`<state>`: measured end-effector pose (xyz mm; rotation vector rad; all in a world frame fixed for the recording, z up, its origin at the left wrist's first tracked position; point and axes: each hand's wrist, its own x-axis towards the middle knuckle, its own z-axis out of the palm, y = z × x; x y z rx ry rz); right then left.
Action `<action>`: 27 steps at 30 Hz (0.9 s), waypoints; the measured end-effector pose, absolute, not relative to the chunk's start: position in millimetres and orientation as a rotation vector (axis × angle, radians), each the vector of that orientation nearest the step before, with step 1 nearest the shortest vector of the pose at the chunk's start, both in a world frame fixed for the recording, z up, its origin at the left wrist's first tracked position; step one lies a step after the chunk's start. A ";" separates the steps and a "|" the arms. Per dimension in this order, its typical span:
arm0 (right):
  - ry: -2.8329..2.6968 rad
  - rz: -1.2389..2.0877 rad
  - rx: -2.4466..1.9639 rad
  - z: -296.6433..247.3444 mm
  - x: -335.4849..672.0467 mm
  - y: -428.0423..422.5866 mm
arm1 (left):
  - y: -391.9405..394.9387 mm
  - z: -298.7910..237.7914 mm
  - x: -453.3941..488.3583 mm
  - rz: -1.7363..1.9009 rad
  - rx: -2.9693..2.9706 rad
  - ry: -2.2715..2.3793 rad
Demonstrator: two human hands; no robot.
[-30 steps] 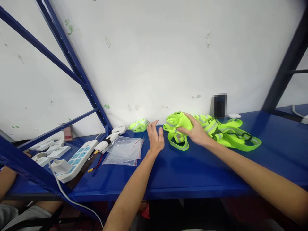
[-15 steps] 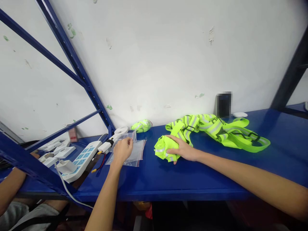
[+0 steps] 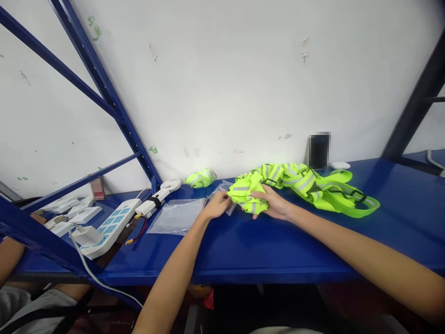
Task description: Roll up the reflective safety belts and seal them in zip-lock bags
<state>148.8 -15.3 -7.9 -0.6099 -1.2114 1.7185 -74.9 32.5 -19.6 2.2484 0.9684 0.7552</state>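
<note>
My right hand (image 3: 274, 204) grips a bunched neon-yellow reflective vest (image 3: 247, 194) just above the blue shelf (image 3: 271, 246). My left hand (image 3: 216, 206) pinches a clear plastic zip bag (image 3: 222, 190) right beside the bundle, touching it. More clear bags (image 3: 177, 216) lie flat to the left. A loose heap of yellow reflective vests (image 3: 320, 188) spreads behind and to the right of my right hand. A small packed yellow bundle (image 3: 200, 178) lies by the wall.
A white power strip (image 3: 107, 227) with cable, a small white fan (image 3: 162, 194) and white adapters (image 3: 74, 214) sit at the left. A dark upright object (image 3: 318, 150) and a white puck (image 3: 340, 165) stand by the wall. Blue rack struts (image 3: 100, 88) cross the left; another person's arm (image 3: 9, 255) shows lower left.
My left hand lifted one clear bag from the stack and carried it right to the vest bundle. My right hand raised the bunched vest off the shelf toward the bag.
</note>
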 end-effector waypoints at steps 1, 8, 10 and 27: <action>-1.231 1.716 -0.628 -9.3 147.6 -15.8 | 31.3 -20.9 -75.4 0.864 2.242 0.974; -1.333 1.663 -0.700 -11.5 141.1 -19.5 | 15.5 -9.9 -75.0 1.403 2.342 1.109; -1.327 1.638 -0.718 -9.5 141.0 -20.8 | 11.2 -7.3 -73.8 1.395 2.395 1.102; -1.594 1.340 -0.861 -3.5 144.5 -23.0 | 11.4 -15.3 -75.0 1.352 2.694 1.304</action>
